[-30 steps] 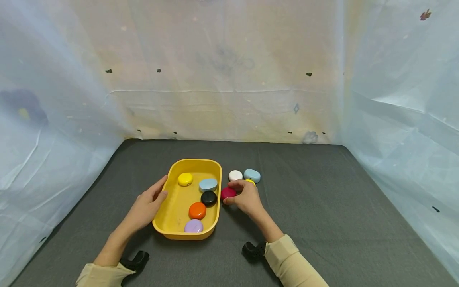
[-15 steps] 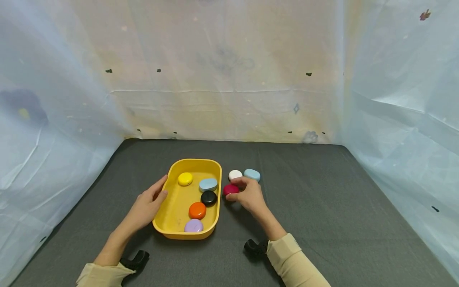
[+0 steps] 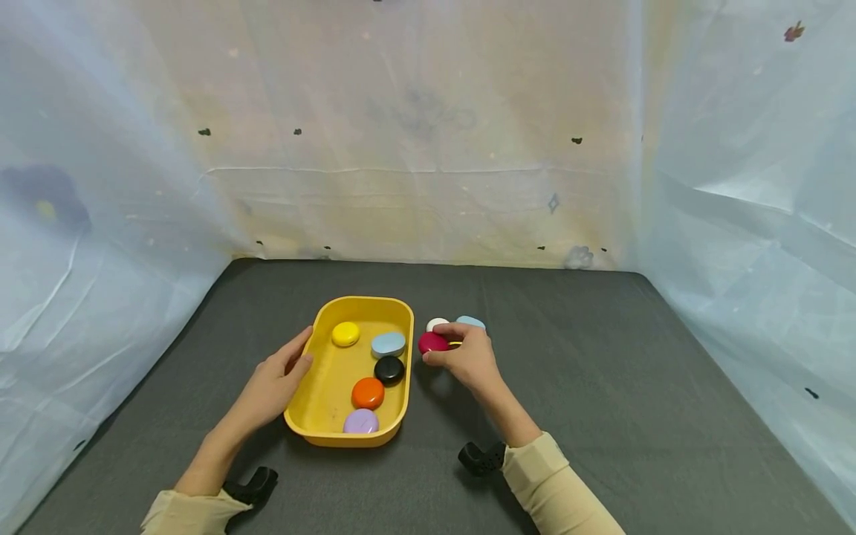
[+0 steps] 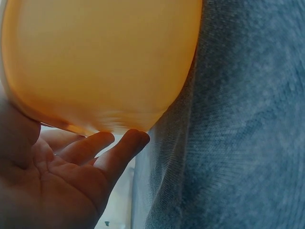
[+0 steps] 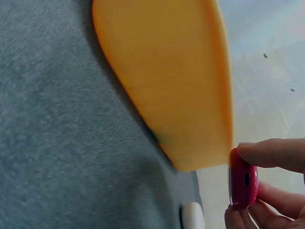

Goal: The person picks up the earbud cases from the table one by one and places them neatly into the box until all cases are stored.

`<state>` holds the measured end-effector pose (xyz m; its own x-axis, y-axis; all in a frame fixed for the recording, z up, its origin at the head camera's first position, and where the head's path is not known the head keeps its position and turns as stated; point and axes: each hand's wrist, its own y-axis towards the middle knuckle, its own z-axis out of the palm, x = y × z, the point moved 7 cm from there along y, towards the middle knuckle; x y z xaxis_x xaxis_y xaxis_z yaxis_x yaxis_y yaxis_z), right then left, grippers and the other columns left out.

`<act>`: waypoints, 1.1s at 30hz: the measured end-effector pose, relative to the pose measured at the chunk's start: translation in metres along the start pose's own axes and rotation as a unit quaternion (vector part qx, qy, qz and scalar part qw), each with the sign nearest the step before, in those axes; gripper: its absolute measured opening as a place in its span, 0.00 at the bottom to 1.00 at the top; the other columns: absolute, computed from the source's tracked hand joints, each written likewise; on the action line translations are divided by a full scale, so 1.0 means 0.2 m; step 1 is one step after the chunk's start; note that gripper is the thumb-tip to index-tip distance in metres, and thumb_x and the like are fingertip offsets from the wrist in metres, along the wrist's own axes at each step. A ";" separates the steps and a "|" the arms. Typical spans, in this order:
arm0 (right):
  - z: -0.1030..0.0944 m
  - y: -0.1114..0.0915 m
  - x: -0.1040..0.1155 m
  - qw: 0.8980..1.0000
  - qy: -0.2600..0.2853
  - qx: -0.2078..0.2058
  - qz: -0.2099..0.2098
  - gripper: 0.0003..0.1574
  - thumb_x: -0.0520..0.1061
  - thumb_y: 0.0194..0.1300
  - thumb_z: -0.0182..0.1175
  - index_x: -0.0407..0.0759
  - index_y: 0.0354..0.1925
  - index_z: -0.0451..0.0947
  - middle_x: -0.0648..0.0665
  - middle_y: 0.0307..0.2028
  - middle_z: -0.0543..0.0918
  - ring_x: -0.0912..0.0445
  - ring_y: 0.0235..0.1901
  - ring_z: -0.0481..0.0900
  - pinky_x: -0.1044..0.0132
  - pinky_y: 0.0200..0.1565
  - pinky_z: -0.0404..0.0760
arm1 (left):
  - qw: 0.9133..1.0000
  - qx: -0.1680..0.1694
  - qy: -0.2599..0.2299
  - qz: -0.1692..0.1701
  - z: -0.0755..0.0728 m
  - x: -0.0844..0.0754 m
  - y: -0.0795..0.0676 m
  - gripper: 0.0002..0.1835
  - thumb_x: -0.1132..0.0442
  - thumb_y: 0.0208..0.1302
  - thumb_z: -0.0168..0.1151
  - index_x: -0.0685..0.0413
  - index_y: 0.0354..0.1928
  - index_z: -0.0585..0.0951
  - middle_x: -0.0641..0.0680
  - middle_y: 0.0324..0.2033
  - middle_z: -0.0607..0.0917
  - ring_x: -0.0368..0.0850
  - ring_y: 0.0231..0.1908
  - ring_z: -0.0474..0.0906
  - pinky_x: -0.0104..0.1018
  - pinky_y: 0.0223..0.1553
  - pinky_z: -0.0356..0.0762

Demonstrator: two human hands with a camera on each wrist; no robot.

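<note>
My right hand (image 3: pixel 469 359) pinches a glossy crimson disc (image 3: pixel 433 342) between thumb and fingers, just right of the yellow tray (image 3: pixel 321 401). In the right wrist view the disc (image 5: pixel 243 180) is held on edge, clear of the cloth, and a small dark slot shows in its side. My left hand (image 3: pixel 276 383) rests against the tray's left side. Seen from the left wrist, its fairly straight fingertips (image 4: pixel 136 138) touch the outer wall. Within the tray lie a yellow disc (image 3: pixel 345 334), a light-blue oval (image 3: pixel 388 344), a black disc (image 3: pixel 389 370), an orange disc (image 3: pixel 368 393) and a lilac disc (image 3: pixel 361 421).
Beyond my right hand lie a white disc (image 3: pixel 437 324) and another light-blue oval (image 3: pixel 471 322), both partly covered by it. A sliver of yellow (image 3: pixel 455 343) shows between its fingers. Dark grey cloth (image 3: pixel 602 386) covers the table, with pale sheeting (image 3: pixel 428 148) around it.
My right hand has moved slightly away from me and to the right, taking the crimson disc with it. My left hand and the tray have stayed in place.
</note>
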<state>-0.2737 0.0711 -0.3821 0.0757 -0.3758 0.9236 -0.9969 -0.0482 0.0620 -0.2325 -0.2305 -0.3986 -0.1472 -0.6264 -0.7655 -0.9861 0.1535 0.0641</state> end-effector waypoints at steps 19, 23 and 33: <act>0.02 -0.08 0.22 0.997 0.061 0.034 -0.040 0.27 0.38 0.50 0.77 0.41 0.51 0.84 0.44 0.45 0.83 0.49 0.41 0.82 0.61 0.42 0.83 | 1.000 -0.004 0.006 0.003 0.00 0.00 0.00 0.31 0.56 0.79 0.44 0.57 0.77 0.50 0.65 0.72 0.58 0.62 0.68 0.59 0.58 0.61 0.64; 0.07 -0.10 0.24 0.996 0.059 0.049 -0.044 0.28 0.38 0.49 0.77 0.41 0.51 0.84 0.43 0.45 0.82 0.48 0.42 0.82 0.62 0.43 0.83 | 1.000 -0.005 0.004 0.004 0.00 0.00 0.00 0.31 0.57 0.79 0.45 0.57 0.77 0.51 0.65 0.72 0.59 0.62 0.68 0.59 0.58 0.61 0.64; 0.22 -0.14 0.24 0.992 0.042 0.102 -0.055 0.27 0.40 0.50 0.77 0.39 0.50 0.83 0.46 0.44 0.84 0.48 0.42 0.82 0.63 0.43 0.83 | 1.000 -0.003 0.006 0.003 0.00 -0.01 0.00 0.31 0.57 0.79 0.45 0.56 0.77 0.51 0.64 0.72 0.59 0.61 0.68 0.60 0.58 0.61 0.65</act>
<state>-0.2422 0.0148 -0.3565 0.1731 -0.2790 0.9446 -0.9568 -0.2751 0.0941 -0.2319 -0.2302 -0.3975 -0.1538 -0.6349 -0.7571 -0.9856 0.1526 0.0722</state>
